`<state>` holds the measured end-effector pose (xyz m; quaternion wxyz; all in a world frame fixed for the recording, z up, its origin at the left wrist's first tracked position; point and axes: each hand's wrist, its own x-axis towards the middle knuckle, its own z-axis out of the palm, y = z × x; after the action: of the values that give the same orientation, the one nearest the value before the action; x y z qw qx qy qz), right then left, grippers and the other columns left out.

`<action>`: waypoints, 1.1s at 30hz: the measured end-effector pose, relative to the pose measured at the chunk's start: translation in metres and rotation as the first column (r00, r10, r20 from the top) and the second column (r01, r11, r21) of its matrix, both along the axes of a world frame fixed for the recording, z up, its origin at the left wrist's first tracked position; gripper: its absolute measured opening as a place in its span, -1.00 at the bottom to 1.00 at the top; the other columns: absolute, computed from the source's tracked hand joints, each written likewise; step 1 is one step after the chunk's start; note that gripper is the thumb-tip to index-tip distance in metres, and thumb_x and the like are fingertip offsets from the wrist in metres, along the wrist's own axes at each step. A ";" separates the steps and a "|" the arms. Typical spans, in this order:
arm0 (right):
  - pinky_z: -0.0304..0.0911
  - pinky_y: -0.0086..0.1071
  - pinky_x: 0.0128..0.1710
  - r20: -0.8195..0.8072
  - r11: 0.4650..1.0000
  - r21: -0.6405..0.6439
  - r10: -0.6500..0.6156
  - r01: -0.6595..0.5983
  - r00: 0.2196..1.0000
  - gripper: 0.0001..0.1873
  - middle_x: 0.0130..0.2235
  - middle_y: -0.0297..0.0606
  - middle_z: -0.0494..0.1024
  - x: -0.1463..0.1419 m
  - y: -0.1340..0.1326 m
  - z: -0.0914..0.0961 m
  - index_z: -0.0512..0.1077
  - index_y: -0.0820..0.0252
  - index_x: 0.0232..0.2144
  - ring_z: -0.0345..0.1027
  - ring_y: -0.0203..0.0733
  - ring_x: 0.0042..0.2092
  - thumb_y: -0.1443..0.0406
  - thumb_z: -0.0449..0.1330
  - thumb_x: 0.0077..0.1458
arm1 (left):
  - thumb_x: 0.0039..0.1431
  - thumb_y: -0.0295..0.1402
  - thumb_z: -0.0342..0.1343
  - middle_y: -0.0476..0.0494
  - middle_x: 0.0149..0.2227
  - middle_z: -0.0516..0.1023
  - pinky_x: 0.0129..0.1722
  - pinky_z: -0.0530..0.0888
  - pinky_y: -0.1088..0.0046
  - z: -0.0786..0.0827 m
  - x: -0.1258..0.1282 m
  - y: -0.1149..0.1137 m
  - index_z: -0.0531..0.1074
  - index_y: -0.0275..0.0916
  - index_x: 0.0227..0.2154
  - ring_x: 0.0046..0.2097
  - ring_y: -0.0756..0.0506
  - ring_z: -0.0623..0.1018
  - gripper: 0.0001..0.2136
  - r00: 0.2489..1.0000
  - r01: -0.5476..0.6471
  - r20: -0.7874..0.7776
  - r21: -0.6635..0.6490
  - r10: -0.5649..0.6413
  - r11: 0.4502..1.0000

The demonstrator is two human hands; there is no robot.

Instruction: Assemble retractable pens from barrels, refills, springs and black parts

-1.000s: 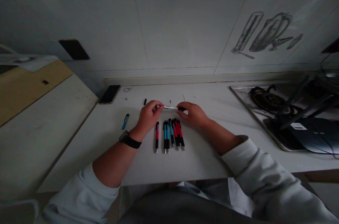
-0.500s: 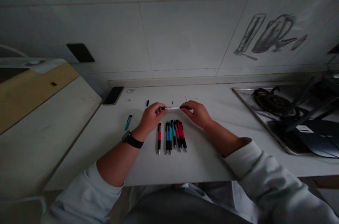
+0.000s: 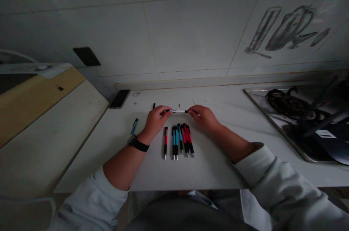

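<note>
A white pen with black ends [image 3: 179, 111] is held level between my two hands, above the white counter. My left hand [image 3: 157, 119] pinches its left end, and my right hand [image 3: 204, 117] grips the black right end with closed fingers. In front of my hands lies a row of red and blue pens with black grips, their tips toward me. A single red pen [image 3: 165, 143] is at its left, two blue pens [image 3: 175, 143] are in the middle, and several red pens [image 3: 187, 140] are at the right.
A blue pen part [image 3: 134, 126] and a phone [image 3: 120, 99] lie to the left. Small parts, among them a thin white stick [image 3: 194, 102], are scattered behind my hands. A gas stove [image 3: 289, 114] stands on the right, and a white panelled box [image 3: 54, 125] on the left.
More of the pen's black right end shows beside my right fingers, which have shifted slightly along it. The whole view has moved a little.
</note>
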<state>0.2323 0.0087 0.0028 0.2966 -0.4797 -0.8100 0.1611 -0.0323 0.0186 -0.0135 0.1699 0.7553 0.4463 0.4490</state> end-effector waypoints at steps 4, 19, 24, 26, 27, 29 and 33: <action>0.31 -0.28 -0.04 -0.027 1.000 -0.004 -0.022 0.021 0.999 -0.72 -0.11 -0.14 0.65 -0.001 0.000 -0.002 0.57 0.15 -0.10 0.49 -0.10 -0.10 0.20 0.09 0.38 | 0.32 -0.29 0.23 -0.12 -0.21 0.68 -0.17 0.57 0.36 0.002 0.003 -0.001 0.61 -0.18 -0.20 -0.20 -0.09 0.62 -0.89 0.999 -0.005 0.053 -0.062 0.009 0.998; 0.29 -0.32 -0.17 -0.078 0.996 -0.045 -0.076 0.073 0.994 -0.73 -0.15 -0.16 0.62 -0.002 -0.003 -0.003 0.42 0.13 -0.01 0.45 -0.15 -0.23 0.15 0.15 0.32 | 0.32 -0.29 0.22 -0.12 -0.21 0.67 -0.13 0.57 0.34 0.002 0.005 -0.002 0.59 -0.19 -0.21 -0.18 -0.09 0.62 -0.89 0.995 -0.023 0.094 -0.074 0.030 0.997; 0.28 -0.33 -0.20 -0.097 0.993 -0.062 -0.102 0.096 0.990 -0.69 -0.08 -0.16 0.61 -0.002 -0.003 -0.004 0.37 0.13 0.04 0.46 -0.17 -0.24 0.19 0.16 0.28 | 0.30 -0.31 0.23 -0.10 -0.20 0.67 -0.14 0.56 0.35 0.001 0.005 -0.002 0.59 -0.18 -0.21 -0.18 -0.09 0.62 -0.91 0.995 -0.013 0.100 -0.076 0.021 0.997; 0.28 -0.33 -0.20 -0.123 0.994 -0.059 -0.098 0.091 0.988 -0.62 -0.07 -0.16 0.60 -0.002 -0.003 -0.004 0.34 0.13 0.10 0.46 -0.16 -0.24 0.16 0.16 0.28 | 0.30 -0.32 0.23 -0.10 -0.21 0.67 -0.15 0.56 0.35 0.001 0.005 -0.002 0.59 -0.19 -0.21 -0.19 -0.09 0.62 -0.91 0.995 -0.019 0.097 -0.074 0.026 0.997; 0.27 -0.32 -0.18 -0.105 0.996 -0.059 -0.077 0.071 0.991 -0.67 -0.10 -0.16 0.60 -0.002 -0.002 -0.004 0.37 0.13 0.06 0.46 -0.15 -0.23 0.14 0.11 0.33 | 0.31 -0.32 0.23 -0.11 -0.21 0.67 -0.15 0.56 0.35 0.001 0.005 -0.002 0.59 -0.19 -0.21 -0.18 -0.09 0.61 -0.91 0.995 -0.021 0.094 -0.071 0.028 0.997; 0.25 -0.30 -0.15 -0.046 0.997 -0.063 -0.043 0.040 0.998 -0.74 -0.19 -0.18 0.60 -0.001 -0.001 -0.005 0.43 0.12 -0.08 0.45 -0.13 -0.20 0.15 0.02 0.38 | 0.31 -0.31 0.23 -0.10 -0.20 0.67 -0.14 0.56 0.35 0.000 0.005 -0.001 0.59 -0.18 -0.20 -0.18 -0.09 0.61 -0.91 0.995 -0.021 0.092 -0.060 0.026 0.998; 0.26 -0.31 -0.19 -0.079 0.993 -0.087 -0.087 0.080 0.993 -0.73 -0.14 -0.18 0.60 -0.001 -0.001 -0.008 0.37 0.13 -0.03 0.44 -0.15 -0.24 0.18 0.16 0.27 | 0.31 -0.32 0.24 -0.10 -0.21 0.66 -0.16 0.56 0.36 0.000 0.004 -0.001 0.59 -0.18 -0.21 -0.18 -0.09 0.62 -0.91 0.996 -0.014 0.086 -0.056 0.019 0.998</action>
<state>0.2309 0.0082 -0.0055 0.3157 -0.5180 -0.7689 0.2021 -0.0283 0.0179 -0.0136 0.2062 0.7265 0.4570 0.4699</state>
